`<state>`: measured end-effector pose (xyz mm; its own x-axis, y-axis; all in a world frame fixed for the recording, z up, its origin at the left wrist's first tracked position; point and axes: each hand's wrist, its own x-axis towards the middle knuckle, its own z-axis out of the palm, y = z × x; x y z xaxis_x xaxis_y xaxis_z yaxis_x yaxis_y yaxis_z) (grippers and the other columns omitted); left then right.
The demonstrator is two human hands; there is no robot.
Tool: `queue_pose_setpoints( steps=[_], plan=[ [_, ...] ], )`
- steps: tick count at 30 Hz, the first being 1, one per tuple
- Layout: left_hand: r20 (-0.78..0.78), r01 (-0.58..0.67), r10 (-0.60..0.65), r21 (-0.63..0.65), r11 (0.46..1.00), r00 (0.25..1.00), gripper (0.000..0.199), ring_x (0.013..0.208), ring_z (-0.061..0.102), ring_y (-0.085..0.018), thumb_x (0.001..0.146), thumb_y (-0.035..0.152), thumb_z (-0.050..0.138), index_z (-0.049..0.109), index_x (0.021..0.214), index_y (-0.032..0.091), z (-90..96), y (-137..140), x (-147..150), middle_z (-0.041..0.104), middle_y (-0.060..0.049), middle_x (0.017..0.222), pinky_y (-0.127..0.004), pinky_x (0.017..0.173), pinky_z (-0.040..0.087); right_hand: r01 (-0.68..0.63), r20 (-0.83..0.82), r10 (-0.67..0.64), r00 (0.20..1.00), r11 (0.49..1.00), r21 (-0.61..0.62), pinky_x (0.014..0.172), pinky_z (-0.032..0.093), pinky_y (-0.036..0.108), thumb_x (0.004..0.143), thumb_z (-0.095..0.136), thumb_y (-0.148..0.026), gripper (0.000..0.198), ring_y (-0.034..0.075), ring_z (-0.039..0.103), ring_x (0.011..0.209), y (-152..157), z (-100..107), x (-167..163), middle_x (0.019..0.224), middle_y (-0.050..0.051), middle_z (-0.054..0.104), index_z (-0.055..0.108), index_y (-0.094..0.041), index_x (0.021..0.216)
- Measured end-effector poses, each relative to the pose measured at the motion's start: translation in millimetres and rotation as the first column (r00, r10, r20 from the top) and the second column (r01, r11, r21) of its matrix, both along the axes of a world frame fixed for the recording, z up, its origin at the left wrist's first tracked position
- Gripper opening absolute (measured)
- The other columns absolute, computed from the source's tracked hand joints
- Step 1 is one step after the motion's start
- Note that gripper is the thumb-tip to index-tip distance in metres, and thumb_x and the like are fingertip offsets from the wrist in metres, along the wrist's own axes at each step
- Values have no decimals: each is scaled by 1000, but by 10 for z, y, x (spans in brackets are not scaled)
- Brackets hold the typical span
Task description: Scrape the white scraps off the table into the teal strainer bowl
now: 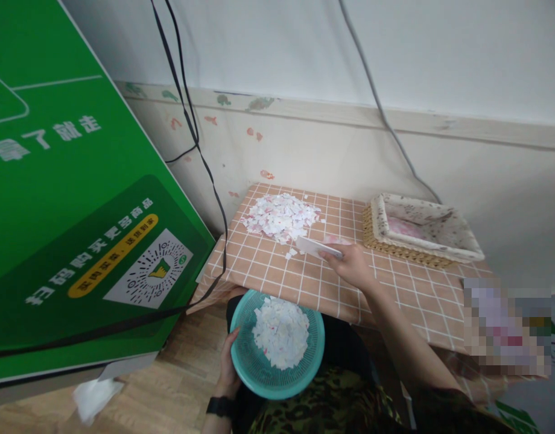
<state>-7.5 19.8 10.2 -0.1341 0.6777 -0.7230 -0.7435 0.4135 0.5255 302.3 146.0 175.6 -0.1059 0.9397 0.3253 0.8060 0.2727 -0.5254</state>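
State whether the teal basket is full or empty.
Neither, partly filled: white scraps are heaped inside the teal basket, with bare slotted wall showing around much of the heap.

Soft, muted light, pixelated patch [504, 325] (lower right)

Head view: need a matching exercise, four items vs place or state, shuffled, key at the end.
Items
1. teal basin
2. white card
3. wicker basket
4. left hand

Places and states
A. on the grid-patterned tablecloth, lined with printed fabric
B. at the basin's rim
C. in the right hand, over the table
D. in front of the table's near edge, with paper scraps inside

Pairs: 1-D, 2-C, 3-A, 4-B
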Motion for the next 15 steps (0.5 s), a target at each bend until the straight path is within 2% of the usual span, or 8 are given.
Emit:
queue_pose_setpoints(
  steps=[6, 10, 15],
  plan=[
    [12, 26, -26, -38, 999, 1000, 22, 70, 67, -24, 61, 29, 69, 73, 77, 14, 97, 11, 19, 74, -6, 72, -38, 76, 50, -41, 9, 41, 999, 999, -9, 54, 38, 24, 85, 52, -34, 24, 13, 57, 54, -40, 16, -41, 68, 2, 70, 73, -21, 89],
    [-18, 31, -32, -27, 999, 999, 20, 74, 67, -24, 61, 29, 70, 73, 75, 15, 97, 12, 7, 74, -5, 72, -36, 77, 49, -72, -6, 72, 997, 995, -75, 53, 37, 24, 86, 51, -35, 26, 12, 55, 52, -49, 7, -48, 65, 1, 68, 72, -21, 91],
    [-34, 40, -42, -34, 999, 999, 21, 76, 67, -25, 61, 30, 69, 73, 76, 14, 82, 12, 3, 74, -5, 72, -36, 78, 50, -71, -20, 69, 997, 994, -85, 52, 36, 24, 86, 50, -37, 28, 12, 54, 51, -43, 27, -76, 66, 2, 68, 72, -20, 90]
  ],
)
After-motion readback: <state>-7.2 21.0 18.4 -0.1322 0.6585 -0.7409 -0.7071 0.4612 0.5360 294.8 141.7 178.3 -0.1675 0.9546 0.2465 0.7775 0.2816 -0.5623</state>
